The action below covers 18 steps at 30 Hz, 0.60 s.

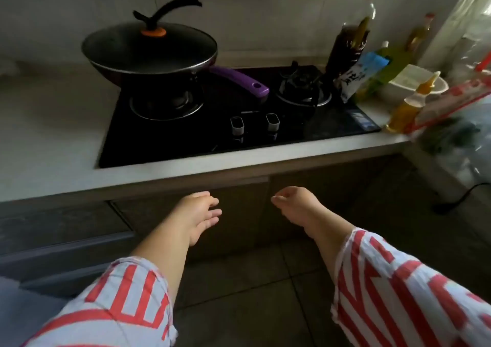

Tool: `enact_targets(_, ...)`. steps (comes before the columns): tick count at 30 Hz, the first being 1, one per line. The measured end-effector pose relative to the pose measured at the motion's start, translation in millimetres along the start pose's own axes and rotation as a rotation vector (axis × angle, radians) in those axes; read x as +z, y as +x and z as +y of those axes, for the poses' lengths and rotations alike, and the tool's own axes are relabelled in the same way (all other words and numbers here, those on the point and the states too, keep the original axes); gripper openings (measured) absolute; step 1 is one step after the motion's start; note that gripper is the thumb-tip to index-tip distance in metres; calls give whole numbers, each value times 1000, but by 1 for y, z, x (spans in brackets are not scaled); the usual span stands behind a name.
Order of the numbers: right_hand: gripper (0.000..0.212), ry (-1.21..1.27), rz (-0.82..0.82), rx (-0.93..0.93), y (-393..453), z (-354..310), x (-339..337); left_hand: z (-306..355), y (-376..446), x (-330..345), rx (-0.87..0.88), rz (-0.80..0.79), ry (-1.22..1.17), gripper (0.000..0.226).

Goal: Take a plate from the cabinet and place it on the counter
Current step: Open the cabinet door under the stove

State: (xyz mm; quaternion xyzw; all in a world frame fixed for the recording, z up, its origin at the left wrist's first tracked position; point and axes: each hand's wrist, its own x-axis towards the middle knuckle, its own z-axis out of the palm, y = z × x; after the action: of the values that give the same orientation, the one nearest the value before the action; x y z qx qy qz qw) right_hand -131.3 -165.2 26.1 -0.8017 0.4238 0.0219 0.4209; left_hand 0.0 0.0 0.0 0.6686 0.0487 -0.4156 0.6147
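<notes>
Below the white counter [53, 144] are two dark cabinet doors [239, 213], both shut. My left hand [199, 213] reaches toward the left door, fingers apart and holding nothing. My right hand [295, 206] hangs in front of the right door, fingers loosely curled and holding nothing. Both hands are just below the counter's front edge, on either side of the seam between the doors. No plate is in view.
A black gas hob [239, 134] is set into the counter, with a lidded wok [148, 49] with a purple handle on its left burner. Oil and sauce bottles [350, 41], a white container [417, 81] and plastic bags [457, 123] crowd the right end. A drawer front [61, 240] sits at the lower left.
</notes>
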Motion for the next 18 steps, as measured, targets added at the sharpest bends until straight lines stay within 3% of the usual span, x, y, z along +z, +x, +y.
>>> enact_targets(4,28,126,29,79,27,15,12,4,47,20,-55,10,-154,49)
enact_targets(8,25,278,68,155,45,28,21,-1,77,38,-119,38,-270,29)
enact_targets(13,21,328,84,184,54,39,28,-6,100,42,-133,49,-398,41)
enact_targets(18,24,309,105,208,57,44,28,-5,106,46,-129,53,-561,35)
